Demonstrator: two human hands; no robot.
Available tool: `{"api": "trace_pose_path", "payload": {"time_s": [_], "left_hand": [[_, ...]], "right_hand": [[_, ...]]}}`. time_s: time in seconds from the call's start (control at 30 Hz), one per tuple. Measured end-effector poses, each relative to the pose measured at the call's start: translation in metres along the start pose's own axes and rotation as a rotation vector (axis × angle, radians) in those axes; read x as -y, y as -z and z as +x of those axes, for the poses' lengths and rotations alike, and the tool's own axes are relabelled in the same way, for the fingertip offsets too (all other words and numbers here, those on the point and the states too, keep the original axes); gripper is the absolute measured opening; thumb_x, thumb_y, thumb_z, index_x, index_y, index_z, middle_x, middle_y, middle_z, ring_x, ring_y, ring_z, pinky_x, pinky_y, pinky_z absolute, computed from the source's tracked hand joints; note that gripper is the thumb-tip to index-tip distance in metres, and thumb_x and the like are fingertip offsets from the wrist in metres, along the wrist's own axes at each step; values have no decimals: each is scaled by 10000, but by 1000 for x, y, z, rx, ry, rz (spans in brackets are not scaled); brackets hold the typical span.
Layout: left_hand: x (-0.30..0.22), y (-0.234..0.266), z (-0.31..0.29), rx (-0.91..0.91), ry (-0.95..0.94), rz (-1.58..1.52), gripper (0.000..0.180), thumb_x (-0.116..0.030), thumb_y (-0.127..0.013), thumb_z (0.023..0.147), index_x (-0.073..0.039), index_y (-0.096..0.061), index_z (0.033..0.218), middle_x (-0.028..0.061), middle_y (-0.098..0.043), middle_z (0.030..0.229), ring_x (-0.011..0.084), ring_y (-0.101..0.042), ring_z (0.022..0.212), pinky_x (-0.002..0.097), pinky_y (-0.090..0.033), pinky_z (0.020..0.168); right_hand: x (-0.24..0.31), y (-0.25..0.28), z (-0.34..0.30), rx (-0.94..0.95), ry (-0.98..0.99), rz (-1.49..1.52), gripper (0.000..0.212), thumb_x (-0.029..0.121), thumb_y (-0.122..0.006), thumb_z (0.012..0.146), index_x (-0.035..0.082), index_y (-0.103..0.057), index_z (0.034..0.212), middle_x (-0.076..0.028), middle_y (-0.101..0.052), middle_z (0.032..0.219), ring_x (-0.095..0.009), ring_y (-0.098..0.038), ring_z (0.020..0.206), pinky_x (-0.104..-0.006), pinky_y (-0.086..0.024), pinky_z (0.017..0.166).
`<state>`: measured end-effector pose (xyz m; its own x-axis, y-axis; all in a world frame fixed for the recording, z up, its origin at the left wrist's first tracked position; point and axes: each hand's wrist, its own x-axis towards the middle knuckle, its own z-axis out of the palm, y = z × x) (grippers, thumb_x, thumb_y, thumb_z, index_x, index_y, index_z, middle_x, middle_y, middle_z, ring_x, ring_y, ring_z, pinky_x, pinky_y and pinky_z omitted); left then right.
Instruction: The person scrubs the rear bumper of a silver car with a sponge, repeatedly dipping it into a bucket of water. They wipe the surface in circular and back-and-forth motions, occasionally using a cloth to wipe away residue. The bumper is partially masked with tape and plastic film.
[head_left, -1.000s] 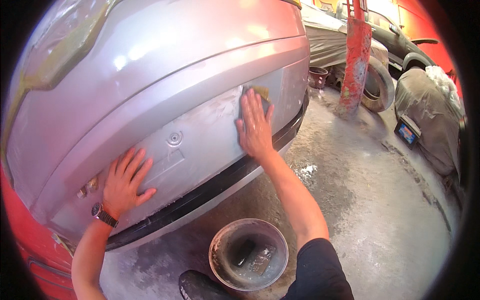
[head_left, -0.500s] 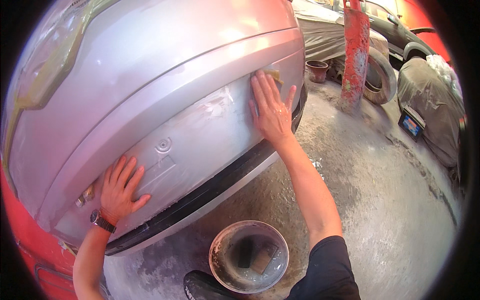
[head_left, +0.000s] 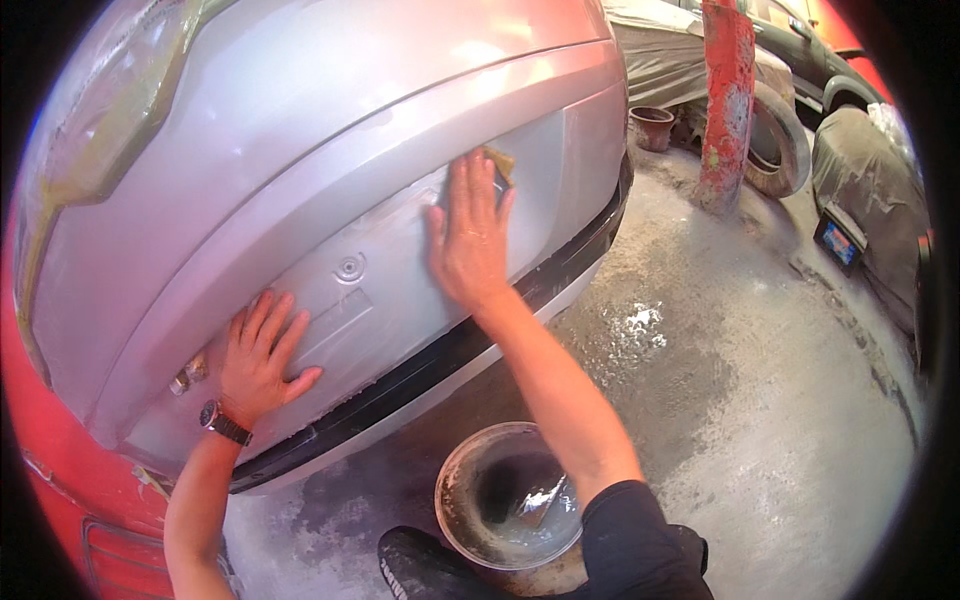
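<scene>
A silver car panel (head_left: 400, 250), wet and patchy with pale and grey areas, fills the upper left. My right hand (head_left: 474, 245) lies flat against it, fingers extended, pressing a piece of sandpaper (head_left: 499, 162) whose yellow-brown corner sticks out past the fingertips. Most of that sheet is hidden under the hand. Lower down the panel, my left hand (head_left: 258, 365) rests with its fingers apart and holds nothing. Between the hands is a small round fitting (head_left: 350, 268). Brassy metal parts (head_left: 190, 372) show in an opening beside the left hand.
A round bucket (head_left: 450, 500) of water stands on the wet concrete floor (head_left: 760, 400) below the panel, by my dark shoe (head_left: 420, 565). A black bumper strip (head_left: 400, 390) runs under the panel. To the right are a red post (head_left: 727, 110), a tyre (head_left: 785, 150) and a battery (head_left: 840, 238).
My right hand has slid left and slightly down along the panel with the sandpaper. My left hand keeps its place on the panel. The whole view has shifted a little.
</scene>
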<state>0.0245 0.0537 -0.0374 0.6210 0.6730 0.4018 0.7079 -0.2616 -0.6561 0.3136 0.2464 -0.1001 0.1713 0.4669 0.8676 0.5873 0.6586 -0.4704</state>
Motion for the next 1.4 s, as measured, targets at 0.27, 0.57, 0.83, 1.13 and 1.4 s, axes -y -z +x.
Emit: {"api": "trace_pose_path", "payload": {"time_s": [0.27,0.57,0.83,1.13,1.4], "left_hand": [[3,-3,-5,4,-7,-17,804,-461,-789,839,-135,-535,1528,143,-416,1660,388,-365,1540,625,-284,1228],[2,-3,-3,10,-10,-17,815,-481,-784,842,-137,-525,1534,146,-415,1658,400,-362,1536,642,-275,1222],[1,-1,-5,22,-20,17,802,-488,-765,857,-124,-529,1531,163,-413,1655,405,-362,1536,642,-277,1220],[3,-4,-5,13,-26,16,808,-505,-766,854,-127,-535,1530,165,-417,1652,418,-367,1532,654,-277,1217],[2,-6,-1,18,-12,-4,794,-520,-767,861,-144,-545,1525,146,-431,1645,401,-385,1522,645,-301,1200]], "right_hand": [[19,9,4,21,-159,-75,714,323,-603,1023,18,-356,1620,-194,-273,1724,-382,-281,1587,-763,-210,1185],[14,3,3,-30,-81,-127,678,341,-626,1001,40,-437,1579,-136,-380,1680,-295,-345,1562,-744,-246,1189],[15,13,-5,100,102,-131,611,297,-571,1036,13,-445,1562,-147,-374,1679,-342,-332,1561,-751,-250,1183],[49,-8,-32,145,128,-81,621,276,-600,1022,53,-435,1577,-140,-381,1676,-339,-330,1566,-748,-253,1181],[65,-19,-37,60,100,51,603,209,-596,979,65,-488,1554,-104,-428,1661,-286,-368,1553,-679,-290,1191]]}}
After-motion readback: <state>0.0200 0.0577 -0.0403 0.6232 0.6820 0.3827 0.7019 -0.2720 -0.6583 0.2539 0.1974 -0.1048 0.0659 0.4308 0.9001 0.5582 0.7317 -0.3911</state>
